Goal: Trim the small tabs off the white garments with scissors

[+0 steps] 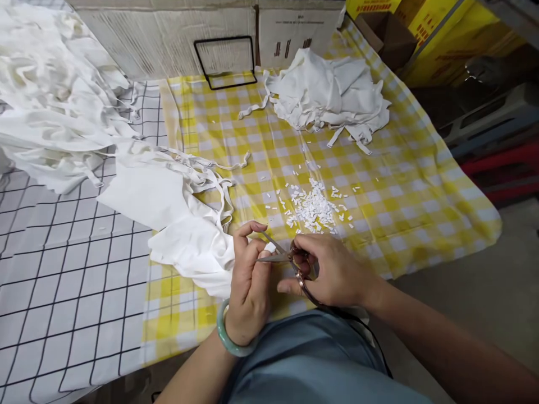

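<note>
Your right hand (pixel 332 272) grips the scissors (pixel 286 259), blades parted and pointing left toward your left hand (pixel 249 280), whose fingertips pinch the white fabric strip (pixel 269 247) between the blades, just near of the pile of clippings (pixel 315 209).

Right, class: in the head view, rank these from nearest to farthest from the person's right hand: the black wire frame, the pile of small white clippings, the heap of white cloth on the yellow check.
1. Pile of small white clippings: just beyond the right hand.
2. Heap of white cloth: farther back, slightly right.
3. Black wire frame: farthest, at the back left against the cardboard boxes.
</note>
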### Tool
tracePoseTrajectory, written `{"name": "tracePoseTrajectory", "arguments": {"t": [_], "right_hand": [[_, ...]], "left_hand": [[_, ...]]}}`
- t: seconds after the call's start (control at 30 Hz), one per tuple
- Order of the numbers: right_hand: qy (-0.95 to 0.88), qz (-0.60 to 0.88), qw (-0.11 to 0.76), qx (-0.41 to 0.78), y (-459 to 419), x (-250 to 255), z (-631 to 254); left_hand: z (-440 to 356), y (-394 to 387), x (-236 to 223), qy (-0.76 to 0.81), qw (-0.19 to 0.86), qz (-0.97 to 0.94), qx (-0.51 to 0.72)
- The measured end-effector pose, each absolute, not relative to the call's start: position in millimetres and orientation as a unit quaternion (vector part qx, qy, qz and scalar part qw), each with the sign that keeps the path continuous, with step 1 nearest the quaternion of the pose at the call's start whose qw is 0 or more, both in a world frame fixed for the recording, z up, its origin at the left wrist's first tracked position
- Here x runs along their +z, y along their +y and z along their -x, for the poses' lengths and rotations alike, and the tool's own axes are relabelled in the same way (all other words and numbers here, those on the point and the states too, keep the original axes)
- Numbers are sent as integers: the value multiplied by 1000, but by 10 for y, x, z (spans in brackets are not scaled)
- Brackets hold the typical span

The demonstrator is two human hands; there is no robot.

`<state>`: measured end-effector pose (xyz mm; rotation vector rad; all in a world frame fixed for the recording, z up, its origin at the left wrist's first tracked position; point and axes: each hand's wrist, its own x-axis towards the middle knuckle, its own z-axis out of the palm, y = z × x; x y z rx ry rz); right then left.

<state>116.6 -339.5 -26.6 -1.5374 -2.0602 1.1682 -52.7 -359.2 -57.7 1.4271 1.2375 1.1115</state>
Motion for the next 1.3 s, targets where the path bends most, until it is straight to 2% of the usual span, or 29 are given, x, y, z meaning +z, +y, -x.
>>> {"name": "tracePoseTrajectory", "arguments": {"t": [0.57, 0.87, 1.07, 1.13, 1.2, 1.3], "right_hand": [[-700, 559, 163, 414, -3383, -334, -1117], [-676, 587, 195, 401, -3463, -358, -1223], [-639, 643, 169, 386, -3536, -432, -1395], [-610, 660, 161, 408, -3556, -484, -1461], [-559, 655, 170, 479, -3563, -520, -1532], [-498, 625, 232, 554, -3537, -501, -1628]], "left_hand": [[502, -3570, -635, 467, 450, -586, 486], [426, -3527, -636, 463, 466, -597, 461], [312, -3470, -632, 440, 481, -627, 427], [271, -3450, -644, 431, 498, -628, 414], [233, -3428, -651, 426, 514, -625, 405], [230, -3418, -610, 432, 534, -606, 401]]}}
